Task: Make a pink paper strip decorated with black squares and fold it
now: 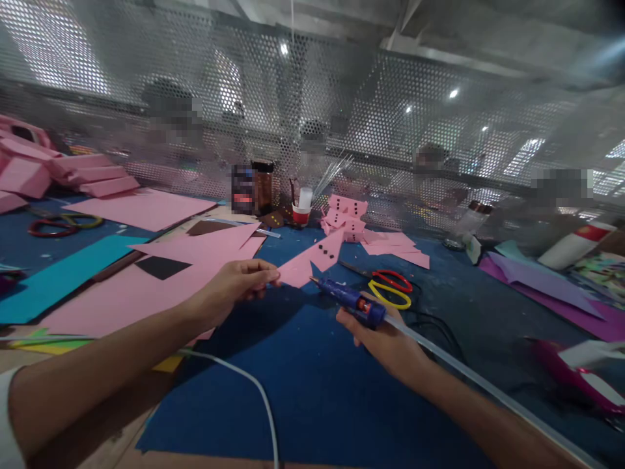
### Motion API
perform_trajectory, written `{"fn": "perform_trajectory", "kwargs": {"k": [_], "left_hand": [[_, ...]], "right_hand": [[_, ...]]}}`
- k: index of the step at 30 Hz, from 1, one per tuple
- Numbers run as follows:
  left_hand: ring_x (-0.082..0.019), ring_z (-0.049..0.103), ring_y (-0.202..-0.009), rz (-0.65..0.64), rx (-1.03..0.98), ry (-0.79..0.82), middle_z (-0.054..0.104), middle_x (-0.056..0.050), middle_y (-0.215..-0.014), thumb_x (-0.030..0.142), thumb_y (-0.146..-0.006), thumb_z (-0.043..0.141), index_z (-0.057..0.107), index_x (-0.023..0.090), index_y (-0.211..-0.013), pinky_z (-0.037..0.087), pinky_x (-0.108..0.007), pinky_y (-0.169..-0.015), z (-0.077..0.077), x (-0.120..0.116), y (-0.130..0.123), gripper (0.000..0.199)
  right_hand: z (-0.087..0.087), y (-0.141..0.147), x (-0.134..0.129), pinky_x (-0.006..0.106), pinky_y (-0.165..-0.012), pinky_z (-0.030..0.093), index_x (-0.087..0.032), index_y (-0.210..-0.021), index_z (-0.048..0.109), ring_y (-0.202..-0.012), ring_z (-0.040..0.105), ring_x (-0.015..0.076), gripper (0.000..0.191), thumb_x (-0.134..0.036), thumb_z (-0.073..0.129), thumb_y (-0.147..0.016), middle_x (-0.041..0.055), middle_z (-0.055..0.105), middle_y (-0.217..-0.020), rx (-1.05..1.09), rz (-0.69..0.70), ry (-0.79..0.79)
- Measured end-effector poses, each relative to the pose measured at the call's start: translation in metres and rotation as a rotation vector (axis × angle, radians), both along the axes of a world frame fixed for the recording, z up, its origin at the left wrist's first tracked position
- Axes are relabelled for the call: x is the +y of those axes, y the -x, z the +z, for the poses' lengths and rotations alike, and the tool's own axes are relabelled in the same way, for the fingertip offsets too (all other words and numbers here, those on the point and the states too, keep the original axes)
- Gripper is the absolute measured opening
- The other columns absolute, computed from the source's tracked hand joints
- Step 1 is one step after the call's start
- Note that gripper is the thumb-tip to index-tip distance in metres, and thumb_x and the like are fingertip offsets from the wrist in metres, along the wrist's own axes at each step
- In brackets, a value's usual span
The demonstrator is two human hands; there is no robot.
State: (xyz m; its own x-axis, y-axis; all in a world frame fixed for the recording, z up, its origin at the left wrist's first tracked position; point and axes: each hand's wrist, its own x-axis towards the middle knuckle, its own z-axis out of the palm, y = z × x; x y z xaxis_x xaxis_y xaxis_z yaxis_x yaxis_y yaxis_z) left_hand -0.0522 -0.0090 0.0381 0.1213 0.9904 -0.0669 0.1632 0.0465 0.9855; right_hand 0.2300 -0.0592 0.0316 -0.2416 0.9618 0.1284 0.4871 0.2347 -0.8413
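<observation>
Pinched between the fingers of my left hand (249,281) is the left end of a pink paper piece (300,266), held up above the blue table surface (312,378). Small black squares show on the paper's right part, and its edge has a notch. My right hand (383,335) is wrapped round a blue glue gun (349,303) with a long clear glue stick out of its back. The gun's nozzle points left, at the lower edge of the pink paper; whether they touch is unclear.
Scissors with red and yellow handles (390,290) lie behind the gun. Pink sheets (131,293) and a teal strip (63,280) cover the left. Folded pink pieces (344,218) and a cup (301,213) stand at the back. A white cable (254,384) crosses the front.
</observation>
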Motion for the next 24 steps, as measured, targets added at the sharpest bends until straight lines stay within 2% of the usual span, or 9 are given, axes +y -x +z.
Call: {"fn": "perform_trajectory", "kwargs": {"k": [4,9,12,14,18,24], "left_hand": [[-0.006,0.038,-0.055,0.048,-0.129,-0.011,0.044,0.004,-0.061,0.040,-0.079,0.071,0.071,0.014,-0.081,0.023,-0.016,-0.044,0.000,0.012,0.014,0.026],[-0.005,0.038,-0.054,0.109,-0.228,-0.040,0.054,0.001,-0.066,0.036,-0.075,0.076,0.072,0.013,-0.079,0.023,-0.016,-0.042,-0.001,0.030,0.032,0.024],[-0.005,0.042,-0.057,0.188,-0.239,-0.049,0.063,-0.003,-0.078,0.034,-0.070,0.080,0.072,0.013,-0.079,0.025,-0.017,-0.041,0.002,0.036,0.039,0.024],[-0.006,0.041,-0.058,0.218,-0.239,-0.046,0.063,-0.003,-0.077,0.034,-0.070,0.080,0.072,0.013,-0.080,0.025,-0.017,-0.041,0.005,0.036,0.043,0.024],[-0.005,0.040,-0.060,0.196,-0.236,-0.060,0.064,-0.003,-0.081,0.033,-0.074,0.077,0.070,0.012,-0.082,0.025,-0.016,-0.042,0.007,0.035,0.046,0.023],[-0.007,0.041,-0.060,0.192,-0.189,-0.061,0.065,-0.004,-0.081,0.035,-0.073,0.077,0.072,0.012,-0.085,0.030,-0.019,-0.045,-0.002,0.039,0.046,0.027]], "right_hand": [[-0.002,-0.007,0.010,0.024,-0.053,0.045,-0.021,-0.092,0.065,-0.054,0.059,0.0134,0.038,-0.057,0.057,-0.087,-0.0029,0.057,-0.058,-0.055,-0.078,0.020],[-0.003,-0.016,0.023,0.026,-0.057,0.047,-0.020,-0.095,0.064,-0.054,0.061,0.0132,0.035,-0.054,0.056,-0.089,-0.0021,0.062,-0.064,-0.074,-0.062,0.023],[-0.002,-0.017,0.025,0.025,-0.055,0.046,-0.019,-0.096,0.064,-0.052,0.060,0.0128,0.034,-0.052,0.056,-0.089,-0.0027,0.062,-0.061,-0.092,-0.056,0.052],[-0.001,-0.017,0.026,0.024,-0.054,0.046,-0.019,-0.095,0.064,-0.052,0.060,0.0131,0.035,-0.052,0.056,-0.089,-0.0027,0.061,-0.058,-0.116,-0.054,0.081],[-0.002,-0.021,0.028,0.025,-0.054,0.047,-0.018,-0.096,0.064,-0.054,0.062,0.0144,0.038,-0.054,0.055,-0.089,-0.0022,0.060,-0.056,-0.183,-0.033,0.123],[0.001,-0.033,0.035,0.025,-0.052,0.050,-0.017,-0.093,0.060,-0.051,0.062,0.0149,0.038,-0.055,0.057,-0.088,-0.0009,0.062,-0.058,-0.201,0.035,0.194]]}}
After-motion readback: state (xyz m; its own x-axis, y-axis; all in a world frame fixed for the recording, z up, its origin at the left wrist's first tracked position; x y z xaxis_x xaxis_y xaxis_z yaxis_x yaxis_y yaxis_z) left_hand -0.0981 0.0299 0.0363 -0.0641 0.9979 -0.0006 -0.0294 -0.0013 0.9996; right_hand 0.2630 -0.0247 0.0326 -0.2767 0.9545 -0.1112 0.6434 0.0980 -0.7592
